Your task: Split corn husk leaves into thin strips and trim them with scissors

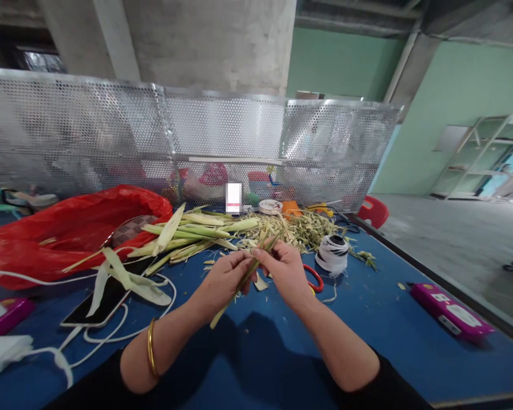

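A thin green plant stalk (225, 312) slants between my two hands over the near middle of the table. My left hand (227, 280) pinches it along its lower part, with the loose end sticking out below. Higher up, the fingers of my right hand (282, 266) are closed on the same stalk, close to its top. Behind my hands lie a bundle of long pale green stalks and leaves (192, 230) and a heap of dry shredded plant bits (312, 229). A spool of white string (332, 254) stands right of my right hand, near red-handled scissors (315, 279) partly hidden by my wrist.
A red plastic bag (77, 228) fills the left side. In front of it lie a phone (106, 304) with leaf strips on top and a white charging cable (111, 340). A purple pack (451, 313) rests at the right. Perforated metal panels (226, 128) stand behind the blue table (367, 364).
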Demonstrator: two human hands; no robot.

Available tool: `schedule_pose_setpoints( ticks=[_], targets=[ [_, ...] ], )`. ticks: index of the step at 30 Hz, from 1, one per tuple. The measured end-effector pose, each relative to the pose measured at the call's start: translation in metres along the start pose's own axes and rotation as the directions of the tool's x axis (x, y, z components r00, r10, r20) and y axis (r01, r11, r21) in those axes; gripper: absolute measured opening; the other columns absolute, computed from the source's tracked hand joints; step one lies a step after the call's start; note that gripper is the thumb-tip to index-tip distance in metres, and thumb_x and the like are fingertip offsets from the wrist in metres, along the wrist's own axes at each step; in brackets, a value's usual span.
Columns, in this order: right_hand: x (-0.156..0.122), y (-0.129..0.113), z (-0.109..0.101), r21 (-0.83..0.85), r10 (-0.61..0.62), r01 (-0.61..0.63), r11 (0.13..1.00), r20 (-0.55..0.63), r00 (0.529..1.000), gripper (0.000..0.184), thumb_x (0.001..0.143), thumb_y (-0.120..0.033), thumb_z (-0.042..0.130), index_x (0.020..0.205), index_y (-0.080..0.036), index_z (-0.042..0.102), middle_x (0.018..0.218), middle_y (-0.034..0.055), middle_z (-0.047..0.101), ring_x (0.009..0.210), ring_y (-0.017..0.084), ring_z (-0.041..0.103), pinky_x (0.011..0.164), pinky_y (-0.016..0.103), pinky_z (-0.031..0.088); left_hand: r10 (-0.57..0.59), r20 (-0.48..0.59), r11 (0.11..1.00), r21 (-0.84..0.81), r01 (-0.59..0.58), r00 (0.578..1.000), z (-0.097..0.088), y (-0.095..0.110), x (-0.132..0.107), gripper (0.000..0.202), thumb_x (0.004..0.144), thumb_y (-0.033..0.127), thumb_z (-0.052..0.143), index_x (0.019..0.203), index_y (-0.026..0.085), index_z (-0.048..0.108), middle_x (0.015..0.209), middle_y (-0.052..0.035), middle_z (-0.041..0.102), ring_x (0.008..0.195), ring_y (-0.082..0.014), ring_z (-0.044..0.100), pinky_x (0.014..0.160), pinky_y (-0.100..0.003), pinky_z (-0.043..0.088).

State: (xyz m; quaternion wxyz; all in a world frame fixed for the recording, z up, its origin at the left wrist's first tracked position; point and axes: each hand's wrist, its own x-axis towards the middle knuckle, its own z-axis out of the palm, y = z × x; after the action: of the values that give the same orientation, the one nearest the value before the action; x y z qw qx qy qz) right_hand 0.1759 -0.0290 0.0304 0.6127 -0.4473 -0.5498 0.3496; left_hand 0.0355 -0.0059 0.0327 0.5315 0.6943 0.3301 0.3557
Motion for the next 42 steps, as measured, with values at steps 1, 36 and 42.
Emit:
schedule_pose_setpoints(
  ticks=[1, 36, 42],
  targets=[
    [0.000, 0.000, 0.000, 0.007, 0.009, -0.009, 1.000, 0.003, 1.000, 0.022, 0.076, -0.035, 0.065, 0.065, -0.017, 0.056, 0.045, -0.0061, 0.046, 0.043, 0.009, 0.040, 0.044, 0.023, 0.030, -0.007, -0.007, 1.000, -0.001, 0.007, 1.000, 0.000, 0.000, 0.000, 0.038, 0.085, 0.050, 0.049, 0.069, 0.017, 0.057, 0.053, 0.0041, 0.047, 0.046, -0.0083, 0.039, 0.047, -0.021, 0.031],
    [0.007, -0.003, -0.015, 0.162, 0.049, -0.061, 0.985, 0.075, 0.996, 0.018, 0.069, -0.033, 0.071, 0.066, -0.017, 0.063, 0.050, -0.0029, 0.055, 0.050, 0.011, 0.044, 0.052, 0.025, 0.034, -0.103, 0.086, 0.990, -0.089, 0.110, 0.991, 0.000, 0.019, 0.007, 0.031, 0.077, 0.043, 0.063, 0.070, 0.013, 0.067, 0.057, 0.0020, 0.050, 0.052, -0.0084, 0.040, 0.052, -0.021, 0.032],
    [0.013, 0.001, -0.040, -0.458, -0.050, 0.052, 0.887, 0.016, 0.999, 0.020, 0.082, -0.038, 0.057, 0.083, -0.019, 0.064, 0.067, 0.0009, 0.061, 0.059, 0.015, 0.054, 0.058, 0.027, 0.039, -0.172, 0.008, 0.969, -0.181, 0.170, 0.985, -0.004, 0.012, 0.007, 0.028, 0.070, 0.040, 0.069, 0.062, 0.014, 0.063, 0.060, -0.0013, 0.059, 0.057, -0.0111, 0.052, 0.060, -0.023, 0.042]
  ],
)
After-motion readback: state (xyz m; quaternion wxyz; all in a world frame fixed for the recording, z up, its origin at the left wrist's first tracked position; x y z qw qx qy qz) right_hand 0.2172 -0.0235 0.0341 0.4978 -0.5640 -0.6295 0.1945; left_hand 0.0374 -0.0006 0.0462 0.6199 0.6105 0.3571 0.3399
